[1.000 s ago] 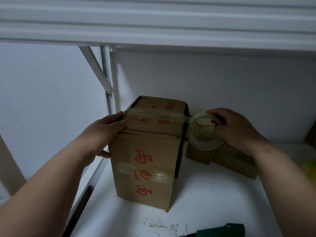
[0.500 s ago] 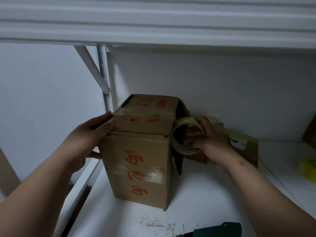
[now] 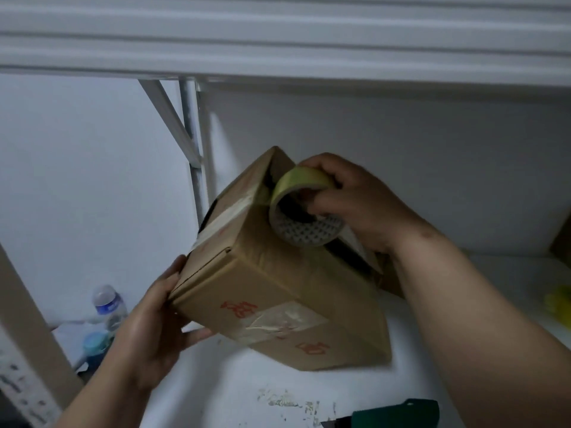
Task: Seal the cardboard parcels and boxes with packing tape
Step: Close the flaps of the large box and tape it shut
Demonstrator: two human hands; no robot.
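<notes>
Counts: two hands, left hand [image 3: 154, 329] and right hand [image 3: 355, 199]. One tilted cardboard box [image 3: 278, 288] with red print, two taped bands across it. One roll of packing tape [image 3: 304, 208]. One more brown carton [image 3: 391, 279] partly hidden behind. Two plastic bottles [image 3: 108, 307] lower left. One dark green tool [image 3: 398, 415] at bottom edge. One blurry yellow item [image 3: 559, 304], unidentifiable.

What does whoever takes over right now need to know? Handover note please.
Left hand: grips the near end of the cardboard box, which is tilted on the white shelf.
Right hand: holds the packing tape roll against the box's upper side, fingers through the core.
Done: one tape band runs across the box end; older tape is on the front face.
Left: carry the strip on round, cut it, press it down.
</notes>
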